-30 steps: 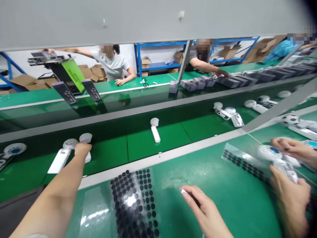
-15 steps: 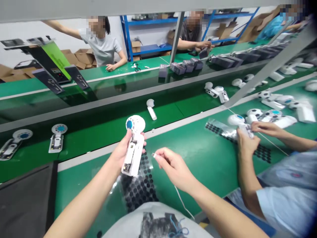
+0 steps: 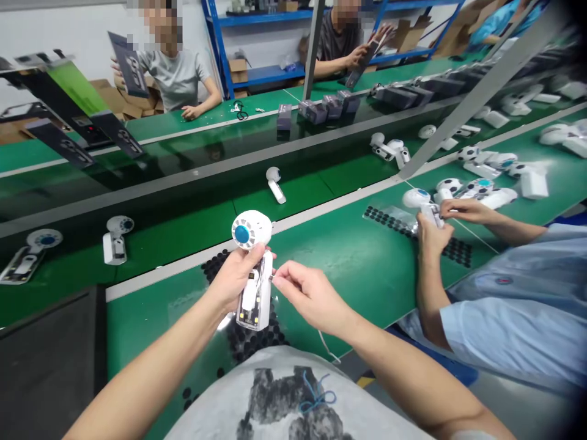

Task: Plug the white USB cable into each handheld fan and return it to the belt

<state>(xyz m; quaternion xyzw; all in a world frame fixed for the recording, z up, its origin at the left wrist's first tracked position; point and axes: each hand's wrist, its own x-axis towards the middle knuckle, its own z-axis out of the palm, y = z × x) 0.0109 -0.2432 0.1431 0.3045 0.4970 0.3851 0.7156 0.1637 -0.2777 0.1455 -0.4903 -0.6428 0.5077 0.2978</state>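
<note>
My left hand [image 3: 236,275] is wrapped round a white handheld fan [image 3: 254,227] with a round head and a blue centre. Its handle points down toward me; through a clear face I see a circuit board and small yellow parts. My right hand [image 3: 309,293] pinches the plug end of a white cable [image 3: 328,346] against the right side of the handle. Whether the plug sits inside a socket there is too small to tell. Under the fan lies a sheet of round black stickers [image 3: 247,351] on the green table.
A dark tray [image 3: 55,360] stands at the left. Across the green conveyor [image 3: 183,226] lie several more fans, such as one white fan [image 3: 275,184]. At right a co-worker's hands [image 3: 433,235] hold another fan. A slanted metal post [image 3: 458,128] rises beyond it.
My right hand has brought the cable's plug left to the handle's side. The fan has turned, showing its head and side differently. Across the line, a person now holds up a dark box.
</note>
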